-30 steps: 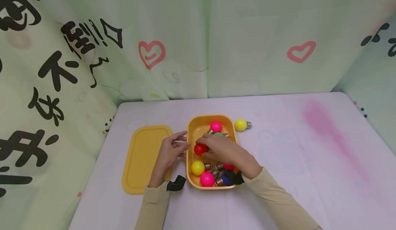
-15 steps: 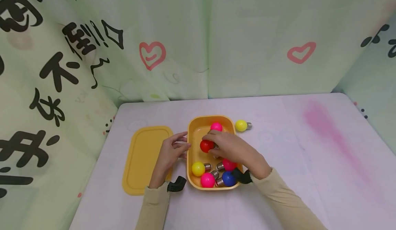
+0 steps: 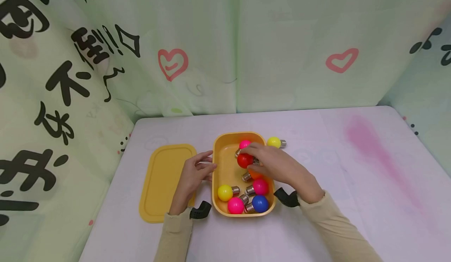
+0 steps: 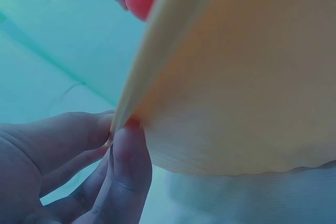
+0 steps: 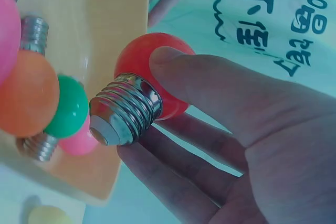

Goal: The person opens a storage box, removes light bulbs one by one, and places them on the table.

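Note:
In the head view, my right hand [image 3: 280, 166] pinches a red light bulb [image 3: 244, 161] above the yellow plastic box [image 3: 225, 152]. The right wrist view shows the thumb on the red globe and the metal screw base pointing away from the palm. My left hand [image 3: 192, 172] is at the box's left side; up close, its thumb and fingers [image 4: 131, 166] pinch the box's wall. Inside lie a yellow bulb [image 3: 224, 192], a blue bulb [image 3: 260, 203], an orange bulb [image 3: 255, 174] and several pink ones. A green bulb [image 5: 68, 106] shows only in the right wrist view.
A yellow lid [image 3: 165, 187] lies flat left of the box, partly behind the left forearm. Beyond the box's upper right corner sits a loose yellow bulb [image 3: 273, 142]. The white-covered table [image 3: 352, 199] backs onto a printed curtain [image 3: 282, 58].
My right hand has carried the red bulb to the right and slightly toward the box's far end. The orange bulb has come into sight. My left hand has stayed in place.

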`<state>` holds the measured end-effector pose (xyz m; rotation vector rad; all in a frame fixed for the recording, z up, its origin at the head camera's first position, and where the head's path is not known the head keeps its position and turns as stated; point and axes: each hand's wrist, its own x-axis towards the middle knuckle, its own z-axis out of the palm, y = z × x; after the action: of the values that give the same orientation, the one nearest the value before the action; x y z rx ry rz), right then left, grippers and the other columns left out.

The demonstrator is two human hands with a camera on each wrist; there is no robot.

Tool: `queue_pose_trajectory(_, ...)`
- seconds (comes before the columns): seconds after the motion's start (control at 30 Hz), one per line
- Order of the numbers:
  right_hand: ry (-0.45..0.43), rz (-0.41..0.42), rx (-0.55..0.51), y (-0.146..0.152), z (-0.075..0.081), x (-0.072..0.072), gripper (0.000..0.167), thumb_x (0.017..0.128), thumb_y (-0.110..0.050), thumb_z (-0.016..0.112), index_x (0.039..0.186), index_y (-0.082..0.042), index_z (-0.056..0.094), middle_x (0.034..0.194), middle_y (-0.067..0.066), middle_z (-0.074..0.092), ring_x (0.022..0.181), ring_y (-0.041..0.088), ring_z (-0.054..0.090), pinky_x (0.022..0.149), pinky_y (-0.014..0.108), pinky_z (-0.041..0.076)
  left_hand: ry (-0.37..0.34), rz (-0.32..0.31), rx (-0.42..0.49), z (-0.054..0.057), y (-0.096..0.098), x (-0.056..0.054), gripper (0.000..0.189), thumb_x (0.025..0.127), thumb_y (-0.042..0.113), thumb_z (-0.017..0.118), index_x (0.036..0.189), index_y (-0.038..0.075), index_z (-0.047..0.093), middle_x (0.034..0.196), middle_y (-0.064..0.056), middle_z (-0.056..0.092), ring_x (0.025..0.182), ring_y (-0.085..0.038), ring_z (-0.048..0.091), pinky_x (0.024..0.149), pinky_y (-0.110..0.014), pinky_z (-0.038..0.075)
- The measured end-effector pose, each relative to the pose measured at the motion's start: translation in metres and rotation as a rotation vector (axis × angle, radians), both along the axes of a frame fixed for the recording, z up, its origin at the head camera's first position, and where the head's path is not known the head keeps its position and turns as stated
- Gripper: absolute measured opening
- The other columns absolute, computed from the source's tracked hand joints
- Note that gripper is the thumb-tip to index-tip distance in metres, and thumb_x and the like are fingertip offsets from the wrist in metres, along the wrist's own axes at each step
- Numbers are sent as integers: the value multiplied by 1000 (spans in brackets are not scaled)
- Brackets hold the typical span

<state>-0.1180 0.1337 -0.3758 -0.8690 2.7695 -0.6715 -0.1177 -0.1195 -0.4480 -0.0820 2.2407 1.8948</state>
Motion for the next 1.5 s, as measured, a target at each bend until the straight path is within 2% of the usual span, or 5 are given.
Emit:
queue_pose_trajectory(0.13,15,-18,12,7,3,1,47,84,-15,79,128,-10,63,119,5,65,105,21,65,89,38,58,3,0,-5,0,-1,0,50,90,6,72,138,7,58,114,-18,63,82,-26,68,63,-27,60)
queue_pose_trajectory(0.33,30,-41,14,17,4,1,48,85,-13,79,130,-9,63,124,6,64,109,23,65,90,40,58,-13,6,-7,0,0,-1,50,90,6,72,138,8,58,117,-20,63,86,-30,68,64,-27,61)
queue_pose_trajectory(0.67,59,-67,17,36,0,1,44,84,-12,79,126,-8,64,113,6,65,98,23,64,85,40,59,-11,8,-10,-1,0,-2,48,90,6,71,137,9,59,118,-21,62,90,-33,68,64,-27,61)
queue_pose_trajectory(1.03,80,-105,-1,48,-7,1,46,82,-11,81,124,-8,65,115,7,65,100,23,66,84,38,60,6,2,-13,-2,0,-2,47,90,7,71,136,8,60,116,-19,63,86,-27,68,63,-27,61)
queue_pose_trajectory(1.5,88,-148,-9,65,-10,0,45,82,-10,81,124,-7,65,115,9,65,100,25,65,84,42,60,7,4,-15,-2,-1,-2,48,90,7,72,136,8,60,114,-18,63,85,-27,69,63,-27,60)
